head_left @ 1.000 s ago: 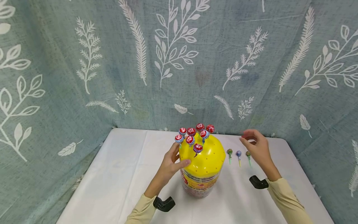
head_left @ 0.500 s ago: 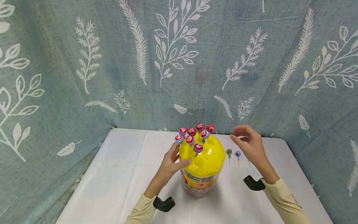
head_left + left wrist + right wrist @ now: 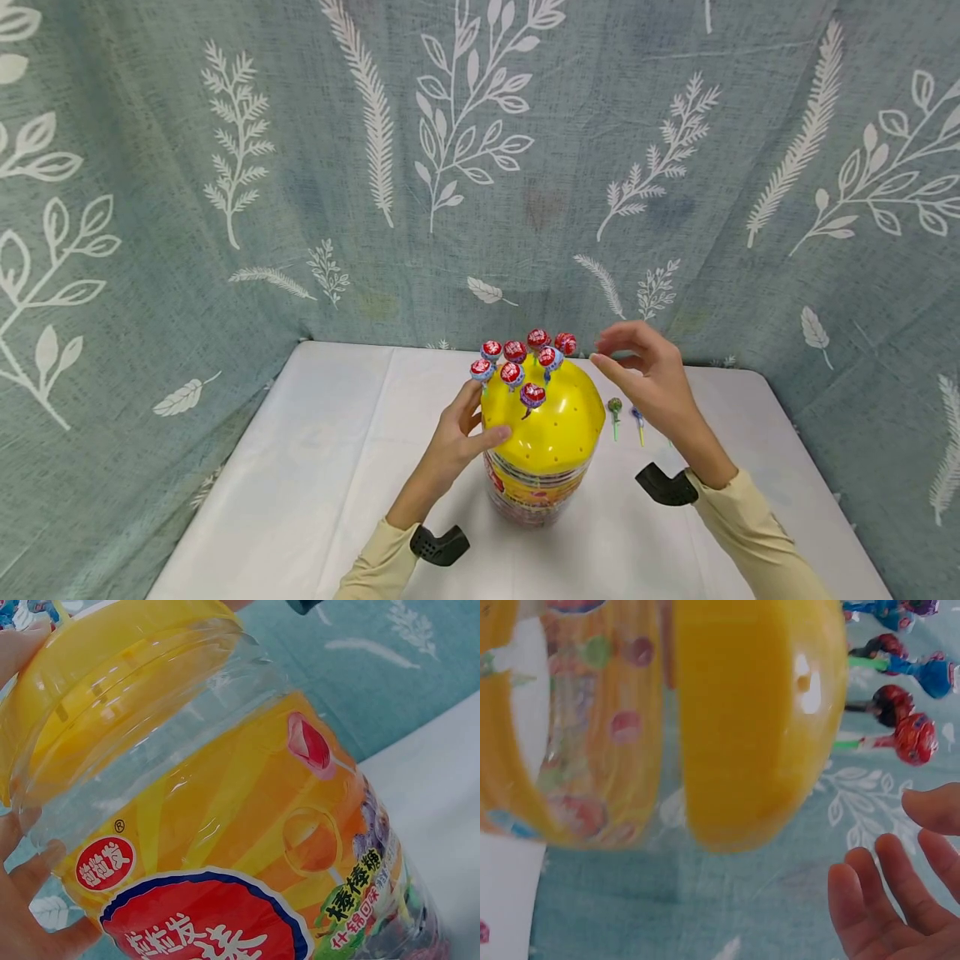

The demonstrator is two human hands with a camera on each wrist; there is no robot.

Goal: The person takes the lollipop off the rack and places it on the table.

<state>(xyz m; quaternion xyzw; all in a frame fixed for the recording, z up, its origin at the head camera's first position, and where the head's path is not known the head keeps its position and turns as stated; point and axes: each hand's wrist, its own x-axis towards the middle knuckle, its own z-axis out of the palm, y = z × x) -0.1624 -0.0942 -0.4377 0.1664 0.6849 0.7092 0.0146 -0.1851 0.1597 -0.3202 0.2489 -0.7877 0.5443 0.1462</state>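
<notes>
A clear candy jar [image 3: 217, 817] with a domed yellow lid [image 3: 558, 417] stands upright on the table. Several lollipops [image 3: 532, 395] in red, blue and purple wrappers stick up from holes in the left and back of the lid. My left hand [image 3: 457, 437] grips the lid and jar neck from the left, thumb on the dome. Close off the lid's right side is my right hand [image 3: 648, 375], its fingers gently bent. In the right wrist view a gap shows between thumb and fingers [image 3: 892, 877], with nothing in it, near a red lollipop [image 3: 916, 740].
Right of the jar, on the white table [image 3: 337, 467], lie a green lollipop [image 3: 615, 406] and a blue lollipop [image 3: 639, 421], the latter partly behind my right hand. A patterned grey-green cloth [image 3: 540, 208] hangs behind and along both sides.
My right hand has moved left, from beyond the loose lollipops to beside the lid, and now covers one of them. The left hand and the jar have stayed put.
</notes>
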